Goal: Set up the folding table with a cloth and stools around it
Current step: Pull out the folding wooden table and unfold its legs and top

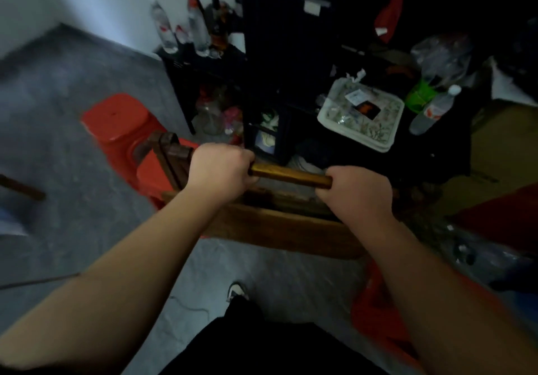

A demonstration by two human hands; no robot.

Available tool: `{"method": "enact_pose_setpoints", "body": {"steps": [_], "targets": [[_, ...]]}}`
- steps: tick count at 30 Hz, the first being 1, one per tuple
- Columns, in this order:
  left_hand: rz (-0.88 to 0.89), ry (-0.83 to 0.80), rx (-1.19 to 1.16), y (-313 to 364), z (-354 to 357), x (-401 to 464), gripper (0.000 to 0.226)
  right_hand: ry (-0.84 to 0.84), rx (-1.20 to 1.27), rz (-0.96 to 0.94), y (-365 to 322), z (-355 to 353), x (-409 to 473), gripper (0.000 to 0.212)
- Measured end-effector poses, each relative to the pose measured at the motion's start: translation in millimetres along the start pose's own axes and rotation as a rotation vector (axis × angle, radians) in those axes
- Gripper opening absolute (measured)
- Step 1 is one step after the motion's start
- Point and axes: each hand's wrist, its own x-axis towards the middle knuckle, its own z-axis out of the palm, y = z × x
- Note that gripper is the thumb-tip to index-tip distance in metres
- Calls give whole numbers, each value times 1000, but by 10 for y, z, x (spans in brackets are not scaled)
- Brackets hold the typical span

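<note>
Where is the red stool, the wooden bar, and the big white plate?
red stool (116, 118), head view, on its flat seat top.
wooden bar (291, 174), head view, on its middle, between the two hands.
white plate (332, 118), head view, on its left rim.

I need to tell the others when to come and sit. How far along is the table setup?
Early. Both hands, left hand and right hand, grip a wooden bar of the folding table, which looks folded. A red stool stands beside it. No cloth is visible; unfolding, covering and placing stools remain.
</note>
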Motion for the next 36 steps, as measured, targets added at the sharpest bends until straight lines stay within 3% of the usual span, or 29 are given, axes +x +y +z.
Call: {"method": "enact_pose_setpoints", "body": {"steps": [7,16,27,36], "targets": [[-262,83,93,343,-507,-1357,26,-4,16,-267,-220,-341,-848,28],[-681,52,120,758,-1067,-3150,31,45,-23,-602,-840,-570,-1932,30],[-1042,2,65,1175,-1328,-5842,26,39,-46,-1039,-2059,-295,-3755,24],[-1198,-27,45,1484,-1283,-8003,25,20,-53,-1198,-2911,162,-5589,25]]}}
